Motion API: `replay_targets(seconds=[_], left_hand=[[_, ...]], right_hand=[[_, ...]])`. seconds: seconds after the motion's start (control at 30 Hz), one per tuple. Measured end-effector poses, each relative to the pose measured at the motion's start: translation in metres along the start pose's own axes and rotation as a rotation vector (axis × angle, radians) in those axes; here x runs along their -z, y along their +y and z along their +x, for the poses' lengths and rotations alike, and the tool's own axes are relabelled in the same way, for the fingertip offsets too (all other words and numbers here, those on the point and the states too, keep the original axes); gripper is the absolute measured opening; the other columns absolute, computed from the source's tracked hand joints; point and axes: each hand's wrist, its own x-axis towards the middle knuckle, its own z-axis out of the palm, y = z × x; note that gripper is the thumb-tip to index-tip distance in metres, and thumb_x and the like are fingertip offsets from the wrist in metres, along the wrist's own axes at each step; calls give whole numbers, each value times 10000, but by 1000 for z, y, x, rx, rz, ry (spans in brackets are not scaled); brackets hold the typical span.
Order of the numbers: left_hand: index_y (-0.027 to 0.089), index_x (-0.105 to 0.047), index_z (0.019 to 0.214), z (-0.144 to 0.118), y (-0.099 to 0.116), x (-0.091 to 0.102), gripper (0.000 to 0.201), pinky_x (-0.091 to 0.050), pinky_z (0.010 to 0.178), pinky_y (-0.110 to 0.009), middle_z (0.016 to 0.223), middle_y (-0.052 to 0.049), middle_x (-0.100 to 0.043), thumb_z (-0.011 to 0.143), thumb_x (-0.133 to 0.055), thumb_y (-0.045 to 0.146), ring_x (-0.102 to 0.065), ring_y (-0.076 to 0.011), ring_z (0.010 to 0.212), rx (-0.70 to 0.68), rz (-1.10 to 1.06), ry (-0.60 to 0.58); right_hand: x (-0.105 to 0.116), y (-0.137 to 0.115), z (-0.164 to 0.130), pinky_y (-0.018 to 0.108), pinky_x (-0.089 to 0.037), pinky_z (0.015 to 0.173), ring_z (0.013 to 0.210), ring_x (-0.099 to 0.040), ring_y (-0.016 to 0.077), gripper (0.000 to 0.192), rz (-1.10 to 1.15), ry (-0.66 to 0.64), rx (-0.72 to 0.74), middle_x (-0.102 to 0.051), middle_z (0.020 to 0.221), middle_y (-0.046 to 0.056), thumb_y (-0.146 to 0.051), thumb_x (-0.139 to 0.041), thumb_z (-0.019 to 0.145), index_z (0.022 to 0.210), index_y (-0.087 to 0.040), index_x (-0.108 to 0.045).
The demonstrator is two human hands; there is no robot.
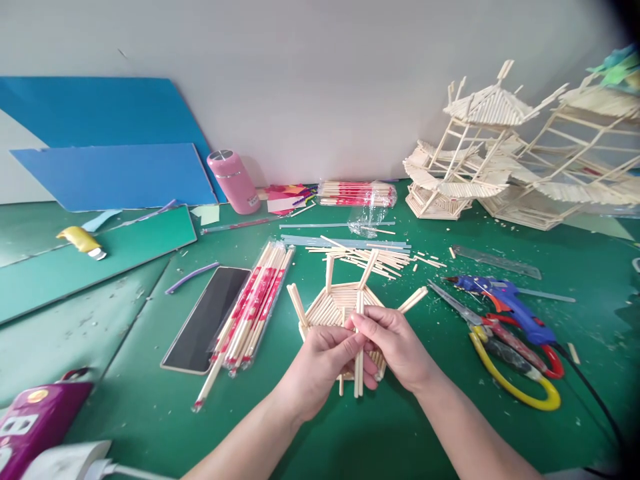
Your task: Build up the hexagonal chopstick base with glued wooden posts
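Note:
My left hand point(320, 360) and my right hand point(400, 343) meet at the middle front, fingers pinched around a pair of pale wooden sticks point(359, 381) held side by side, pointing away from me. Below and behind them sits a many-sided frame point(320, 308) of stacked wooden sticks, its near part hidden by my hands. Short stick posts point(330, 273) rise at its corners, leaning outward. Loose cut sticks point(373, 261) lie just beyond the frame.
Right: scissors point(520, 393) with yellow and red handles, a blue glue gun point(510, 297). Left: a phone point(200, 327), wrapped sticks point(257, 300), a purple power strip point(45, 427). Behind: a pink flask point(237, 183), stick towers point(460, 160), blue boards point(115, 177), a yellow-handled tool point(80, 240).

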Motion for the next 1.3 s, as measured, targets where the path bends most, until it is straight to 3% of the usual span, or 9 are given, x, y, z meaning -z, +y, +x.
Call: replay_targets(seconds=[0.2, 0.4, 0.57, 0.77, 0.97, 1.03, 1.1, 1.17, 1.3], left_hand=[[72, -636, 686, -5, 8, -1, 352, -449, 579, -273, 596, -71, -618, 824, -466, 348, -586, -155, 565, -57, 218, -49], [149, -626, 892, -22, 21, 15, 239, -415, 663, -300, 802, -74, -611, 855, -401, 220, -533, -172, 728, -443, 1152, 74], [110, -589, 932, -23, 7, 23, 251, -395, 725, -412, 838, -121, -593, 819, -367, 80, -514, -237, 802, -734, 1927, -125], [114, -613, 832, -14, -4, 23, 190, -370, 786, -414, 829, -91, -593, 828, -427, 150, -525, -225, 789, -1022, 2187, -175], [88, -576, 924, -23, 18, 19, 208, -361, 797, -454, 901, -135, -607, 834, -390, 110, -520, -262, 893, -1083, 1895, -206], [96, -550, 963, -27, 25, 12, 217, -396, 765, -406, 900, -127, -605, 841, -372, 123, -535, -229, 852, -920, 1534, -128], [118, -552, 863, -28, 28, 3, 186, -431, 628, -297, 756, -78, -596, 858, -378, 186, -545, -158, 685, -605, 1084, 48], [125, -542, 750, -23, 25, -5, 230, -427, 568, -251, 640, -36, -564, 854, -409, 281, -535, -123, 591, -255, 644, 81], [119, -534, 671, -7, 10, -11, 219, -386, 534, -206, 575, 3, -525, 761, -565, 317, -476, -80, 527, -115, 169, 207]], right_hand=[[-1, -1, -2, 186, -315, 318, 305, -443, 83, 254, 56, -31, 0, -444, 367, -70, -395, -501, 804, 733, -160, -570], [7, -7, -13, 199, -232, 436, 464, -296, 51, 233, -22, 12, 75, -328, 500, -66, -339, -529, 807, 718, -139, -608], [13, -7, -21, 230, -205, 465, 508, -259, 72, 263, -153, 2, 113, -298, 530, -54, -343, -504, 823, 705, -133, -612], [13, -6, -24, 225, -212, 471, 512, -250, 71, 256, -142, -5, 120, -286, 533, -57, -334, -496, 830, 703, -140, -606], [19, -8, -31, 228, -216, 483, 522, -254, 76, 247, -130, 19, 136, -296, 545, -53, -340, -490, 833, 714, -154, -601], [21, -10, -34, 230, -222, 493, 530, -259, 80, 231, -107, 55, 138, -296, 555, -52, -341, -485, 835, 733, -166, -598], [20, -13, -34, 229, -222, 489, 524, -254, 79, 226, -105, 89, 145, -292, 551, -54, -342, -483, 835, 737, -169, -592], [16, -16, -32, 225, -215, 474, 511, -247, 76, 235, -149, 111, 164, -288, 536, -57, -342, -489, 831, 713, -160, -582], [7, -19, -23, 220, -217, 457, 504, -245, 73, 303, -247, 135, 152, -282, 525, -58, -348, -472, 833, 614, -144, -518]])
